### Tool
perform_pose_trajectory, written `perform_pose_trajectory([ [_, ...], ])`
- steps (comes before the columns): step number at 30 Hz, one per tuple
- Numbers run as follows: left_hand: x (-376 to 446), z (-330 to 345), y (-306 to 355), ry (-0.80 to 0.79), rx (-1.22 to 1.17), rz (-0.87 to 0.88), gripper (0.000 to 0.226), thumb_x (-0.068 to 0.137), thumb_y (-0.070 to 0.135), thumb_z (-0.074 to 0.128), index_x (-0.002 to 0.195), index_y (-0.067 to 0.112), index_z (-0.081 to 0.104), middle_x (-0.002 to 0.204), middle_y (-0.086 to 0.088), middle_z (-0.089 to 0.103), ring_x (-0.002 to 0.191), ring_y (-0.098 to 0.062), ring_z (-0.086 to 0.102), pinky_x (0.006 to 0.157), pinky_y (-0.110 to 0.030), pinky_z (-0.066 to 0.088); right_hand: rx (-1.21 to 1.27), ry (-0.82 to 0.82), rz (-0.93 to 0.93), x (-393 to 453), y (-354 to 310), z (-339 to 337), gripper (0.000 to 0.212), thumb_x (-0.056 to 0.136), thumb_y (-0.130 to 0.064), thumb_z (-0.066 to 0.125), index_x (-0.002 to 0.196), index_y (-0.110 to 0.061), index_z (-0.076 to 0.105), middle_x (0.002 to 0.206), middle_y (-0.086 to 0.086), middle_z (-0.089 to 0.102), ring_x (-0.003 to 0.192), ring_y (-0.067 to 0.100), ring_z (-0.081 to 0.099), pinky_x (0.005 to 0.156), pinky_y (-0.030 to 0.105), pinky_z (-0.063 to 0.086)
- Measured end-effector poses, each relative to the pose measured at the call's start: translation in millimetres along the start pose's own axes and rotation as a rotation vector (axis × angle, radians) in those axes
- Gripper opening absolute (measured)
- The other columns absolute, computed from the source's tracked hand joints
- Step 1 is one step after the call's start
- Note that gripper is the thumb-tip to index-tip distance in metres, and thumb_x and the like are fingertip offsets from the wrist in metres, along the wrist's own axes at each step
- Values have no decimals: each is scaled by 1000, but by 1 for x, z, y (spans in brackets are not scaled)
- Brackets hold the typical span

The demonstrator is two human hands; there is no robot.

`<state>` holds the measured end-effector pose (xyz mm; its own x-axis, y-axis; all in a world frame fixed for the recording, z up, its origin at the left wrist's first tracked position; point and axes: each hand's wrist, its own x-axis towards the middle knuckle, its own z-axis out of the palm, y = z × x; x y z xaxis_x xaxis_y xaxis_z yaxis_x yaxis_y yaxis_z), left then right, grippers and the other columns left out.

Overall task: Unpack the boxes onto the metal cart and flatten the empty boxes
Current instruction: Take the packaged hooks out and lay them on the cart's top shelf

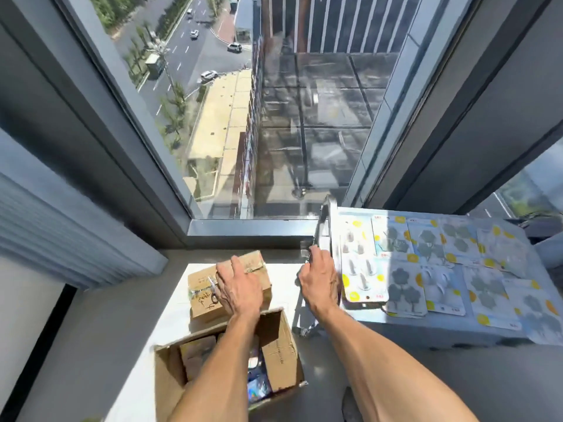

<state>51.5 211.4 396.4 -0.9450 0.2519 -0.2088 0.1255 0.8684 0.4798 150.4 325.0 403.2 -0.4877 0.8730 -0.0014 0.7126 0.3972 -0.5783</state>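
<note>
While the left hand [239,287] lies flat-fingered on the sealed small box [228,284] on the floor, the right hand [320,277] grips the metal cart [327,220] handle; tugging could roll it and shed packets [365,266].

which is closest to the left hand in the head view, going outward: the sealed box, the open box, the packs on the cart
1. Sealed box: directly under the left hand, which rests on it.
2. Open box: just below, toward the person, under the forearm.
3. Packs on the cart: farthest, off to the right, beyond the right hand.
</note>
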Motion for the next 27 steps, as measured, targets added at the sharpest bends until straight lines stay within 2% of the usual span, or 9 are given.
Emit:
perform_pose_trajectory([
  [3,12,-12,-88,-22,150,-59,56,95,40,47,146,24,29,154,-19,18,140,-37,23,112,-51,26,-14,-124,-15,-40,-24,64,31,91,-18,49,122,-18,50,112,2,53,98,19,50,79,26,38],
  [5,18,-8,-142,-66,191,-114,64,94,43,47,150,22,22,155,-21,15,141,-37,21,112,-52,25,-22,-238,22,-63,-26,109,33,91,-23,51,124,-21,50,118,2,53,102,19,52,87,30,44],
  [9,21,29,-258,-214,104,-307,38,93,26,47,128,11,48,131,-18,48,115,-38,53,94,-42,45,-165,-534,68,-118,-12,217,35,87,-23,50,120,-16,56,117,10,58,105,28,57,90,35,46],
  [12,19,75,-323,-287,92,-374,27,90,16,46,112,9,60,115,-16,59,103,-35,60,83,-37,49,-245,-697,167,-147,16,295,34,91,-18,49,123,-11,55,121,16,57,110,34,56,89,37,45],
  [15,20,129,-369,-356,71,-506,32,87,17,50,116,11,61,116,-17,62,106,-36,61,81,-34,48,-328,-829,122,-167,57,364,35,95,-20,47,128,-10,51,123,15,58,113,33,55,93,34,46],
  [18,30,193,-408,-429,55,-609,37,89,20,53,124,10,57,125,-19,58,114,-35,57,88,-34,46,-279,-843,171,-178,100,422,35,93,-18,50,127,-9,50,120,16,56,108,32,56,83,30,44],
  [21,41,251,-435,-401,-46,-747,38,91,20,54,127,7,54,129,-21,56,119,-38,54,94,-36,44,-304,-820,176,-175,134,466,36,90,-18,54,125,-9,51,121,15,53,109,32,55,93,37,46],
  [24,46,296,-443,-311,-269,-1053,45,94,23,54,133,1,47,134,-24,53,122,-41,50,97,-38,42,-360,-779,78,-163,158,500,34,93,-25,51,123,-10,49,118,12,51,111,26,48,96,32,40],
  [27,49,325,-449,-268,-409,-1305,51,94,24,53,135,-5,44,138,-23,50,124,-40,50,100,-39,41,-464,-718,36,-143,165,526,30,93,-32,52,109,-8,60,106,13,62,105,28,57,92,33,45],
])
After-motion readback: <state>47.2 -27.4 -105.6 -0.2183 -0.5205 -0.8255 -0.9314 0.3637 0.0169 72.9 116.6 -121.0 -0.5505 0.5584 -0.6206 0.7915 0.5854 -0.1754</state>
